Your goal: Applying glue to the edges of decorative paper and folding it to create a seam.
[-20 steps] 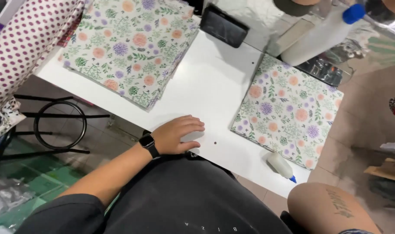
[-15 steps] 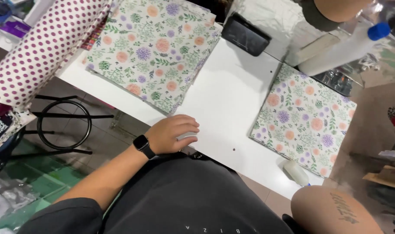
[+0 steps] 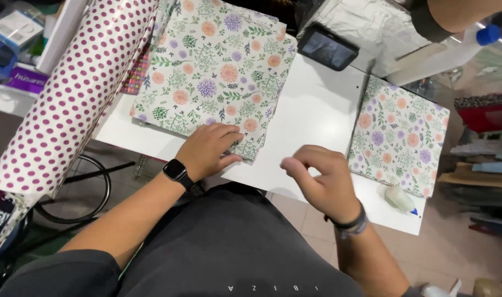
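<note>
On floral paper, flat left hand

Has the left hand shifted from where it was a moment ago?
Yes. The left hand was resting on the bare white table near its front edge; now its fingers lie on the corner of the big floral sheet, farther back on the table.

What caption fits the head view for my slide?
Left hand rests on the floral sheet at the white table edge; right hand hovers, fingers curled.

Left hand lies flat, palm down; right hand hovers, fingers loosely curled.
</note>
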